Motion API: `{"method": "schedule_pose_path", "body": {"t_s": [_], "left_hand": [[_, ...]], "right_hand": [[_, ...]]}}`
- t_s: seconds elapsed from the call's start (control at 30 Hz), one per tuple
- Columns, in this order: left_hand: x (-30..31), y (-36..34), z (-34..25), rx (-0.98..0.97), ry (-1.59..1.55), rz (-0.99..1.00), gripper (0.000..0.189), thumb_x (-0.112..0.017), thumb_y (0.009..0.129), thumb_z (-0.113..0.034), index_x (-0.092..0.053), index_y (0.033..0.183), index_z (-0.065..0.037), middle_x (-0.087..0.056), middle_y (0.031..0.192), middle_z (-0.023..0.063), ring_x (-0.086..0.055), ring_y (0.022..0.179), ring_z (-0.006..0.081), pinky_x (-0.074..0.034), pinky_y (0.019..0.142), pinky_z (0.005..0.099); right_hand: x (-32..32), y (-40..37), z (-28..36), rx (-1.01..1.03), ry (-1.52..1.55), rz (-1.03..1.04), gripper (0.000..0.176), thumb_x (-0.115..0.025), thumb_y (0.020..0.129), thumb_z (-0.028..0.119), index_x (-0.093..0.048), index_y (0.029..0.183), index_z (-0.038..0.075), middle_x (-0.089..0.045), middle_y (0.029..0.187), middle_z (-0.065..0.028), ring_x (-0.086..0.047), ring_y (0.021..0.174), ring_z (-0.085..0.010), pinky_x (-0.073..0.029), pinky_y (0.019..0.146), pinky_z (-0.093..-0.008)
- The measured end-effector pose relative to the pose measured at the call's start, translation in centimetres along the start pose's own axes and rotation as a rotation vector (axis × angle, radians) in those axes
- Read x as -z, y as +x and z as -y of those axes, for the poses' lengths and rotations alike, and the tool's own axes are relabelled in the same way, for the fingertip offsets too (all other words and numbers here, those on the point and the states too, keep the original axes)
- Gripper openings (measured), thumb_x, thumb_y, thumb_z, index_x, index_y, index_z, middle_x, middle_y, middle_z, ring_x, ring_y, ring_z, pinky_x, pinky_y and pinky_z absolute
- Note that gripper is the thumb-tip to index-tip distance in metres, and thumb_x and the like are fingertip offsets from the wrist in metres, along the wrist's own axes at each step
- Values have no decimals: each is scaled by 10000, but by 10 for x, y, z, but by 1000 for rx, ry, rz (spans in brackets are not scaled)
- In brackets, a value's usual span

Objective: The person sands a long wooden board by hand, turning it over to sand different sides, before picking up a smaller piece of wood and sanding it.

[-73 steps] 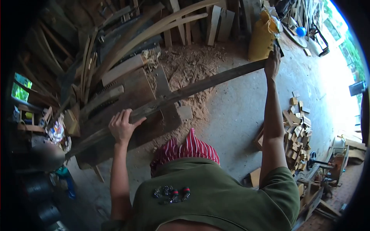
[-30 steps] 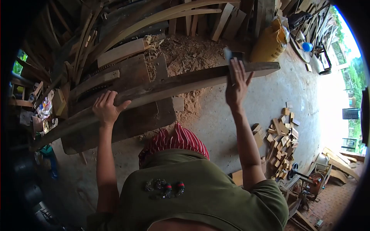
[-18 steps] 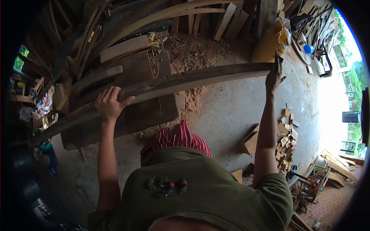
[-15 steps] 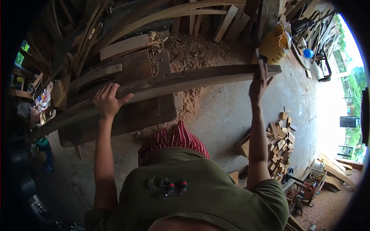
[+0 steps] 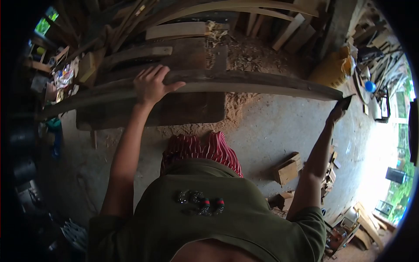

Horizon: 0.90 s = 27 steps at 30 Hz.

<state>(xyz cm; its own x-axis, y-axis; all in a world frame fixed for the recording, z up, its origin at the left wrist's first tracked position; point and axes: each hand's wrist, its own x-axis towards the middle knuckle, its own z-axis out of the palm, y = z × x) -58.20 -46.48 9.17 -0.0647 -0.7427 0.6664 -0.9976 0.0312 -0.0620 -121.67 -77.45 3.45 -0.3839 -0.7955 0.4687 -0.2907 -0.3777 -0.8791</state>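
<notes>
From where I stand, the long plank lies on edge across the dark bench slab and juts well past it toward the open side of the shed. It bows a little along its length. The person leans over it with both arms out.

The left hand sits on the part over the bench. Its fingers are curled over the top edge and the thumb is spread along the near face, a loose clasp rather than a fist. I take that as a steadying hold: a plank on its narrow edge would tip without weight on it, and the bench right under this hand takes the load.

The right hand is at full stretch, at the free end of the plank and just below its corner. It looks dark there and partly turned away, so I cannot tell how far it is open or whether it grips the wood or anything else. An arm reaching that far fits guiding or propping the unsupported end, which would otherwise sag or swing.

Beyond the left hand lies a heap of shavings with bent strips of timber stacked behind it. A yellow sack sits just past the right hand. Below the right forearm, some offcut blocks rest on the concrete floor
</notes>
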Motion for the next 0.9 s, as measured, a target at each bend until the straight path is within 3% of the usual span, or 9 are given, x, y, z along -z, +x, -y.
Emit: {"method": "schedule_pose_path", "body": {"t_s": [0.1, 0.17, 0.37, 0.4, 0.43, 0.53, 0.67, 0.77, 0.9], "left_hand": [[-1, 2, 2, 16, -23, 39, 637, -562, 803, -755, -627, 742, -124, -623, 687, -2, -657, 626, 200, -504, 565, 327], [3, 1, 4, 16, -57, 93, 623, -537, 838, -728, -636, 771, -116, -627, 706, 11, -661, 657, 226, -512, 587, 345], [4, -2, 5, 94, -146, 140, 568, -457, 937, -638, -640, 838, -110, -646, 781, 19, -672, 751, 240, -533, 650, 374], [1, -2, 7, 102, -169, 160, 571, -465, 933, -643, -654, 833, -114, -653, 777, 17, -670, 725, 239, -535, 652, 376], [-1, -1, 7, 106, -195, 175, 574, -473, 928, -649, -667, 829, -118, -659, 773, 15, -668, 700, 237, -537, 654, 378], [11, 1, 5, 150, -276, 272, 590, -448, 950, -635, -704, 974, -105, -701, 909, 58, -686, 837, 249, -531, 810, 400], [30, -10, 44, 109, -311, 204, 575, -421, 992, -574, -659, 1203, -94, -678, 1176, 102, -622, 1118, 259, -405, 1024, 433], [63, -35, 107, 299, -149, 238, 505, -428, 1012, -513, -675, 1163, -99, -683, 1157, 90, -629, 1096, 268, -414, 1004, 426], [73, -90, 164, 408, -28, 176, 442, -450, 1002, -491, -717, 998, -139, -696, 1039, 39, -635, 993, 264, -368, 1049, 469]], "right_hand": [[-20, -44, 40, 467, -645, 173, 465, -368, 1066, 277, -396, 1491, 91, -362, 1560, -127, -370, 1424, -242, -283, 1160, -419], [-36, -80, 62, 371, -852, 165, 451, -367, 1062, 263, -406, 1483, 106, -372, 1554, -116, -310, 1456, -281, -227, 1175, -487], [-146, -240, 166, 588, -741, 313, 473, -420, 1034, 194, -385, 1500, 129, -358, 1568, -77, -282, 1471, -264, -115, 1209, -505], [-167, -271, 181, 621, -724, 400, 745, -403, 808, -107, -331, 1521, 96, -322, 1584, -94, -249, 1484, -270, -12, 1222, -508], [-189, -301, 193, 679, -729, 486, 828, -399, 736, -130, -318, 1527, 104, -309, 1590, -90, -245, 1485, -261, 9, 1218, -525], [-231, -374, 258, 581, -551, 690, 760, -513, 822, 26, -291, 1539, 140, -284, 1605, -38, -239, 1488, -212, 23, 1219, -526], [-205, -328, 232, 729, -779, 599, 611, -456, 931, 69, -336, 1521, 172, -365, 1566, -16, -286, 1469, -194, 4, 1219, -525], [-159, -252, 179, 564, -1050, 291, 529, -464, 968, 121, -399, 1490, 172, -420, 1533, -34, -356, 1436, -213, -35, 1218, -528], [-185, -261, 214, 433, -1223, 392, 472, -462, 959, 121, -473, 1431, 127, -434, 1512, -117, -369, 1427, -246, -88, 1218, -515]]}}
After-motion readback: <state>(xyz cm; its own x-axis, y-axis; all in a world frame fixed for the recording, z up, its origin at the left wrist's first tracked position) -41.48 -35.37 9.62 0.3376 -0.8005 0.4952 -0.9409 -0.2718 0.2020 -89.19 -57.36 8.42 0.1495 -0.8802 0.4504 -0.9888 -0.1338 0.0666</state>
